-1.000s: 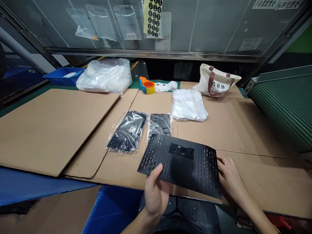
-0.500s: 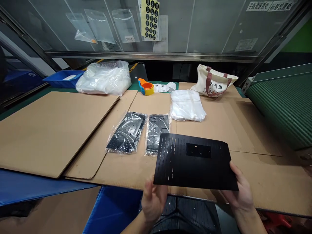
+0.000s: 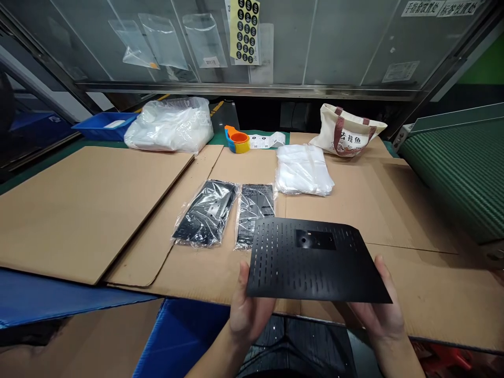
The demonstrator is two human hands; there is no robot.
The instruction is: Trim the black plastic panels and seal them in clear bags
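Observation:
A thin black panel (image 3: 311, 268) with rows of small slots and a recessed rectangle is held up above the table's front edge. My left hand (image 3: 250, 310) grips its left side, thumb along the edge and fingers underneath. At the right side my right hand (image 3: 381, 310) supports it the same way, its fingertips hidden below. Just beyond the panel lie two plastic-wrapped black pieces: a wider bagged panel (image 3: 208, 212) and a narrower bagged panel (image 3: 255, 210), partly covered by the held one. Behind them is a stack of clear plastic bags (image 3: 303, 170).
Cardboard sheets (image 3: 397, 210) cover the table, with a raised sheet (image 3: 90, 205) at left. Along the back are a blue tray (image 3: 104, 131), a large bag of plastic (image 3: 171, 126), a tape dispenser (image 3: 238, 140) and a cloth bag (image 3: 346, 131). A green conveyor belt (image 3: 464, 163) stands at right.
The panel has tilted flatter, its top edge leaning away and shifting slightly left. My left thumb has come up against its left edge. Both hands still hold it.

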